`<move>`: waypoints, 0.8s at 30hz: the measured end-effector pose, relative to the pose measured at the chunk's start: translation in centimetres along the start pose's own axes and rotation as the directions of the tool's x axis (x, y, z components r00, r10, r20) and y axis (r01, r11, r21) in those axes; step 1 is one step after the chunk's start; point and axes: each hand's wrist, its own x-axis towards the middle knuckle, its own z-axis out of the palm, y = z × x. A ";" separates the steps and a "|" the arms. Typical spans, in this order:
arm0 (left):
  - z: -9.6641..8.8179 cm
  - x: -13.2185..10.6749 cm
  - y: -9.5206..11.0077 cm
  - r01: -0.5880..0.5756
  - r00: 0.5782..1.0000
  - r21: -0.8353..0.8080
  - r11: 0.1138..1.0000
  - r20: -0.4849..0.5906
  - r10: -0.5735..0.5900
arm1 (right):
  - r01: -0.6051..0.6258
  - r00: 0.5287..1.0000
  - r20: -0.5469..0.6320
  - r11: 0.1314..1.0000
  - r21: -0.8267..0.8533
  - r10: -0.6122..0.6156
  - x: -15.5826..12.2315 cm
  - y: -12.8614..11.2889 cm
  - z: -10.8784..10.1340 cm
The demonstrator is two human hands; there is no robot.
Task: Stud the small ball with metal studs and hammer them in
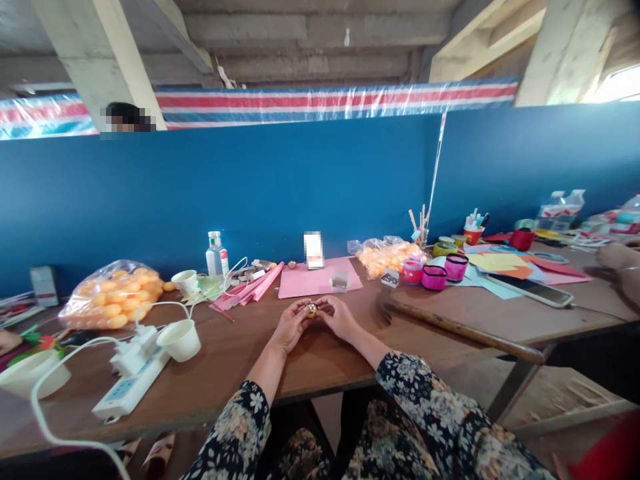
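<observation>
1. Nearest, at the middle of the counter (320, 363), the left hand (291, 327) and right hand (344, 320) meet, their fingertips pinched on a small shiny ball (312, 310). Each grip is narrow and holds it; the ball is just above the near side of the counter.
2. The step in hand looks like fine two-handed fingering of the ball. Judging by its roundness, the next move calls for a light, steady pinch, with one hand keeping it while the other shifts.
3. Near left, a white power strip (131, 387) shows no legible marking.
4. Beyond the hands lies a pink sheet (295, 283) with a small clear box (339, 281); no writing is readable on either.
5. Far left, a clear bottle (215, 257) carries a red-and-white label, too small to read.
6. Far right, water bottles (553, 211) bear red-and-white labels, also illegible.
</observation>
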 end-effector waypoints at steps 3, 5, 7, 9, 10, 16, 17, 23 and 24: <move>0.0 0.1 -0.1 0.005 1.000 0.010 1.000 -0.022 -0.005 | 0.007 1.000 0.012 1.000 -0.001 -0.007 -0.1 -0.1 0.0; 0.0 0.1 -0.1 0.012 0.999 0.017 1.000 -0.031 -0.012 | -0.001 1.000 0.021 1.000 0.003 0.001 -0.1 -0.2 0.0; 0.0 0.2 -0.2 0.014 0.999 0.020 1.000 -0.031 -0.014 | -0.009 1.000 0.025 1.000 -0.004 0.009 -0.1 -0.3 0.0; 0.0 0.2 -0.2 0.016 0.999 0.022 1.000 -0.034 -0.015 | -0.009 1.000 0.024 1.000 -0.017 0.009 -0.1 -0.4 0.0; 0.0 0.2 -0.2 0.019 0.999 0.025 1.000 -0.040 -0.018 | -0.006 1.000 0.024 1.000 -0.022 0.007 -0.1 -0.4 -0.1; 0.3 0.2 -0.2 0.027 0.998 0.037 0.999 -0.061 -0.024 | -0.025 0.999 0.046 1.000 -0.002 0.025 0.0 -0.3 -0.1; 0.4 0.1 -0.2 0.026 0.998 0.040 0.999 -0.062 -0.024 | -0.033 0.998 0.053 0.999 0.004 0.033 0.0 -0.2 0.0; 0.3 0.0 -0.3 0.017 0.998 0.090 0.996 -0.061 -0.011 | -0.048 0.996 0.071 0.998 0.036 0.045 0.0 0.1 0.0; 0.2 0.0 -0.3 0.011 0.998 0.093 0.996 -0.056 -0.006 | -0.050 0.996 0.069 0.998 0.045 0.047 0.0 0.1 0.0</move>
